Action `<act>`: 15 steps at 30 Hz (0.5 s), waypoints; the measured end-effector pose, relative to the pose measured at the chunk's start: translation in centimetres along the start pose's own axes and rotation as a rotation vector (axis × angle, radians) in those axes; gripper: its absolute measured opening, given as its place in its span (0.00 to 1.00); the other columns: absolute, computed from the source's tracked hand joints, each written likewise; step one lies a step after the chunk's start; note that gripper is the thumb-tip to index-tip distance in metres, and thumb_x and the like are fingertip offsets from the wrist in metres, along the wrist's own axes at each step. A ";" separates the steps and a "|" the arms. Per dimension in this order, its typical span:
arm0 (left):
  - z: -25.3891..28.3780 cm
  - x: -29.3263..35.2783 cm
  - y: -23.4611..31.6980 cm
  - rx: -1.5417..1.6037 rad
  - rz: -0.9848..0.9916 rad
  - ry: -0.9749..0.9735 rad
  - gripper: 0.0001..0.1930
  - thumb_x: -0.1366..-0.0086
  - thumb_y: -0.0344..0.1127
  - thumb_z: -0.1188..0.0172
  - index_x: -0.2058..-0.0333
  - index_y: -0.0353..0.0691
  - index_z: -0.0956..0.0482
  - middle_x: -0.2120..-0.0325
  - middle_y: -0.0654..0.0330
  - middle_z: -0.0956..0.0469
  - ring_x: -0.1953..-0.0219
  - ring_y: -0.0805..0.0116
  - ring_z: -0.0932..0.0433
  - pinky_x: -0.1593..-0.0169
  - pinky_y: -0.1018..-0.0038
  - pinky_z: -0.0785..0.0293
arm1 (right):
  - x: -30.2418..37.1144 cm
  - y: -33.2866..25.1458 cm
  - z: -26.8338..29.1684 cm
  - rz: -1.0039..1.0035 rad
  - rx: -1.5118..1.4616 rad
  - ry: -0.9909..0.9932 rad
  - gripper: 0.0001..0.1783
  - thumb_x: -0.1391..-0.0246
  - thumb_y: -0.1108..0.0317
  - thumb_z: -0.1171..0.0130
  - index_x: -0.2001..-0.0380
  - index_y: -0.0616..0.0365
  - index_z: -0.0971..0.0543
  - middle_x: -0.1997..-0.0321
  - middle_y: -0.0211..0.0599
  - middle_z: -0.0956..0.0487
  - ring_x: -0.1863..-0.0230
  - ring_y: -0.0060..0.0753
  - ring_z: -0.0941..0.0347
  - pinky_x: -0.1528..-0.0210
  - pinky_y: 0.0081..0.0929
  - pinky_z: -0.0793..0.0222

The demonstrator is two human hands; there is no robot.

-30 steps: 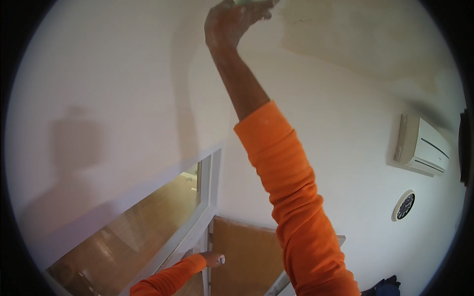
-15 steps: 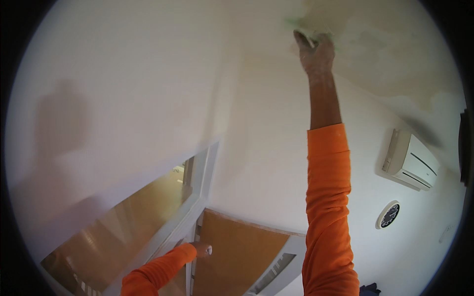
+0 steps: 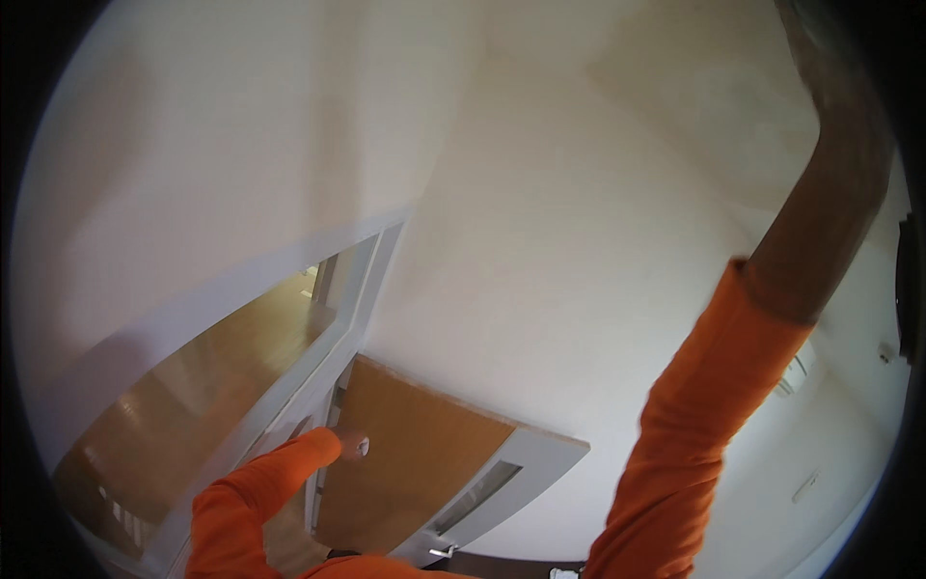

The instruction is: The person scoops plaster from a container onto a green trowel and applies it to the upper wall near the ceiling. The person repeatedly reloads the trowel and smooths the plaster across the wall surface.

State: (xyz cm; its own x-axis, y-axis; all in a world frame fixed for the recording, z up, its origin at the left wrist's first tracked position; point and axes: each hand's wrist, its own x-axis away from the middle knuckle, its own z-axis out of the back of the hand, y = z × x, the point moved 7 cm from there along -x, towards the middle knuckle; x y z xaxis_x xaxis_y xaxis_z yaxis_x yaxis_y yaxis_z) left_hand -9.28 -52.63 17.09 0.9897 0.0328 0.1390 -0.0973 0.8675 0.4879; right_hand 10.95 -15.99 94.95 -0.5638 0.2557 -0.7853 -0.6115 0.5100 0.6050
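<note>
A patchy ceiling (image 3: 709, 92) spreads above and right of the wooden door (image 3: 415, 463); a right hand (image 3: 837, 96) reaches up there, grip impossible to tell, where light, even pressure should serve best. A blurred left hand (image 3: 353, 447), closure unclear, hangs before the door.

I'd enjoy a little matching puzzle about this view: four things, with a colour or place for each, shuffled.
Things:
1. Right hand
2. Right sleeve
3. Left hand
4. Handle

Colours and places:
A. In front of the door
B. Near the bottom edge of the picture, metallic
C. Upper right of the picture
D. Orange

Pairs: 1-C, 2-D, 3-A, 4-B
</note>
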 end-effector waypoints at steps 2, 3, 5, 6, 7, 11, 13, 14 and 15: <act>-0.3 -0.7 0.4 0.046 -0.040 -0.007 0.14 0.42 0.41 0.42 0.59 0.44 0.18 0.64 0.53 0.16 0.60 0.55 0.18 0.54 0.62 0.25 | 2.4 1.4 -1.6 -0.163 0.202 0.147 0.23 0.40 0.70 0.50 0.48 0.80 0.36 0.46 0.65 0.35 0.44 0.58 0.33 0.45 0.60 0.26; -0.4 0.4 -1.3 0.084 -0.008 0.011 0.14 0.41 0.42 0.42 0.59 0.44 0.18 0.63 0.54 0.16 0.60 0.56 0.18 0.54 0.62 0.25 | 3.9 3.4 -6.1 -0.435 -0.524 0.315 0.23 0.41 0.70 0.49 0.47 0.77 0.37 0.47 0.61 0.36 0.45 0.55 0.33 0.50 0.58 0.23; -0.9 -0.3 -2.2 0.037 0.004 0.011 0.14 0.41 0.43 0.42 0.59 0.46 0.18 0.61 0.56 0.17 0.58 0.58 0.19 0.53 0.62 0.26 | 6.9 2.0 -10.3 -0.538 -1.162 0.888 0.34 0.39 0.63 0.44 0.38 0.65 0.47 0.42 0.44 0.36 0.53 0.32 0.33 0.55 0.33 0.26; -0.8 -0.9 -1.9 0.002 -0.012 -0.014 0.15 0.41 0.44 0.42 0.58 0.46 0.18 0.60 0.57 0.17 0.57 0.58 0.19 0.52 0.62 0.26 | 6.8 3.2 -13.4 -0.573 -0.897 0.843 0.36 0.37 0.59 0.50 0.37 0.70 0.51 0.40 0.53 0.41 0.48 0.40 0.38 0.48 0.37 0.32; -0.6 -1.3 -1.2 -0.038 -0.029 -0.042 0.15 0.41 0.44 0.42 0.57 0.47 0.19 0.59 0.58 0.17 0.56 0.59 0.20 0.52 0.63 0.26 | 6.7 4.7 -16.3 -0.618 -0.608 0.798 0.39 0.35 0.55 0.55 0.36 0.75 0.56 0.37 0.62 0.46 0.43 0.49 0.42 0.41 0.42 0.39; -1.0 1.0 -2.9 -0.015 0.045 -0.014 0.16 0.41 0.42 0.42 0.56 0.44 0.19 0.61 0.57 0.17 0.57 0.58 0.19 0.53 0.63 0.26 | -2.3 -0.1 -21.8 -0.843 0.721 -0.091 0.34 0.35 0.59 0.60 0.39 0.84 0.40 0.38 0.79 0.37 0.46 0.80 0.32 0.43 0.47 0.30; -0.3 -0.9 -1.7 -0.017 0.020 -0.039 0.16 0.41 0.41 0.42 0.56 0.43 0.20 0.62 0.56 0.16 0.57 0.58 0.19 0.53 0.63 0.25 | -5.3 0.3 -22.6 -1.241 0.325 0.502 0.32 0.39 0.65 0.53 0.40 0.83 0.39 0.36 0.75 0.39 0.38 0.64 0.34 0.37 0.47 0.37; 1.3 -2.6 2.1 -0.061 -0.035 -0.069 0.16 0.41 0.41 0.42 0.56 0.42 0.20 0.63 0.56 0.16 0.58 0.57 0.19 0.53 0.64 0.25 | -6.3 5.9 -24.6 -1.167 0.370 0.555 0.40 0.35 0.61 0.59 0.32 0.78 0.60 0.31 0.75 0.49 0.33 0.60 0.39 0.39 0.37 0.32; 0.7 1.0 -0.1 0.028 0.078 -0.039 0.16 0.41 0.40 0.42 0.56 0.41 0.20 0.63 0.55 0.16 0.58 0.57 0.18 0.54 0.64 0.25 | -7.3 -4.8 -22.9 -1.059 0.147 0.260 0.38 0.33 0.55 0.56 0.36 0.82 0.47 0.37 0.82 0.40 0.36 0.74 0.39 0.38 0.52 0.34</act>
State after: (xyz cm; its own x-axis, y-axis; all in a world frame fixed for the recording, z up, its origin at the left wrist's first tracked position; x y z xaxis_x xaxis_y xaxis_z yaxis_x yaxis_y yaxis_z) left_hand -8.32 -53.07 17.77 0.9742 0.0806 0.2106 -0.1778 0.8488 0.4979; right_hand 5.30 -39.17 100.78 0.0966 -0.5409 -0.8356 -0.7920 0.4667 -0.3936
